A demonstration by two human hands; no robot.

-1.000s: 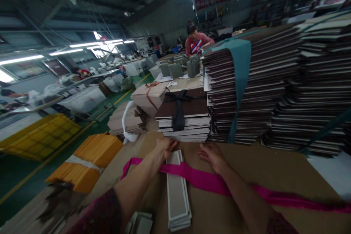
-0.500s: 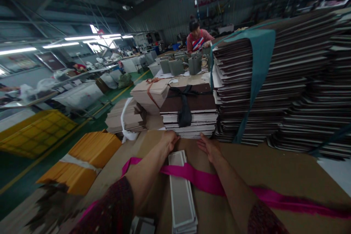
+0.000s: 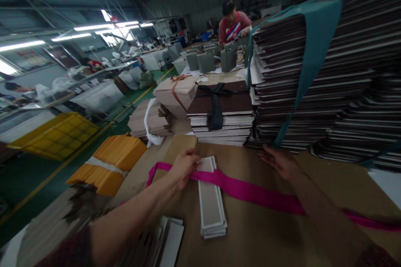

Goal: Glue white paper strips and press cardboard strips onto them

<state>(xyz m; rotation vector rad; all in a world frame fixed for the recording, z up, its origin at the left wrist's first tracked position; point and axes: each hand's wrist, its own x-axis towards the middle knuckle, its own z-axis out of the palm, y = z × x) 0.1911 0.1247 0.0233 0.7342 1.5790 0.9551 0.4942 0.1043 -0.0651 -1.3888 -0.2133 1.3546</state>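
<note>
A small stack of narrow, pale-bordered grey-brown card strips (image 3: 210,208) lies on the brown board. Across it runs a bright pink fabric strip (image 3: 250,192), which trails off to both sides. At the stack's far left corner, my left hand (image 3: 185,164) has its fingers curled, with the pink strip passing between thumb and fingers. My right hand (image 3: 278,162) is held to the right of the stack, fingers stretched out and nothing in them, near the foot of the tall dark pile (image 3: 291,121). The underside of its forearm hides part of the pink strip.
Ahead stands a bundle of white-edged dark panels (image 3: 222,121) tied in black cloth. Left of it are beige bundles (image 3: 178,89). An orange bundle (image 3: 109,160) and more card strips (image 3: 167,238) lie nearer. Beyond, a co-worker (image 3: 233,23) leans over grey-green box shapes (image 3: 205,62).
My left hand has drawn back from the dark bundle to the pink strip beside the card stack. My right hand has moved right, away from the bundle. The view has shifted slightly.
</note>
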